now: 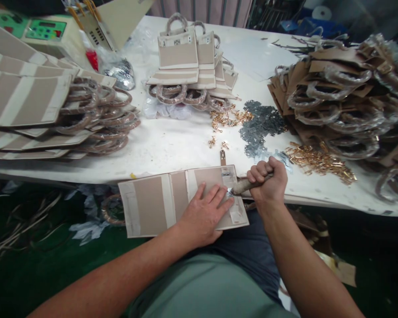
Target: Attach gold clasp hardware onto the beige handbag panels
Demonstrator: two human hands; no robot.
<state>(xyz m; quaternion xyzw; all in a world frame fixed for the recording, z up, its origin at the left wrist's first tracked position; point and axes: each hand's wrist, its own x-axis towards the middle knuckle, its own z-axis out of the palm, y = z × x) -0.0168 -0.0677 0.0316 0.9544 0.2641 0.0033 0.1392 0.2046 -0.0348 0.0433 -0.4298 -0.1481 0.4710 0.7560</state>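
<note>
A flat beige and white bag panel (152, 205) lies across my lap and the white table's front edge (172, 170). My left hand (204, 214) rests on it palm down with fingers spread, pressing it flat. My right hand (268, 183) is a fist around a wooden-handled tool (247, 185), whose tip touches a small silver metal piece (230, 192) on the panel, just beside my left fingertips. A small strap tab (223, 157) sticks out at the panel's top edge.
Stacks of finished beige bags with wrapped handles sit at the left (29, 101) and back centre (185, 62). Brown handle pieces (345, 97) pile at the right. Gold fittings (318, 161) and grey metal plates (262, 126) lie loose mid-table. A machine with a green control panel (46, 30) stands back left.
</note>
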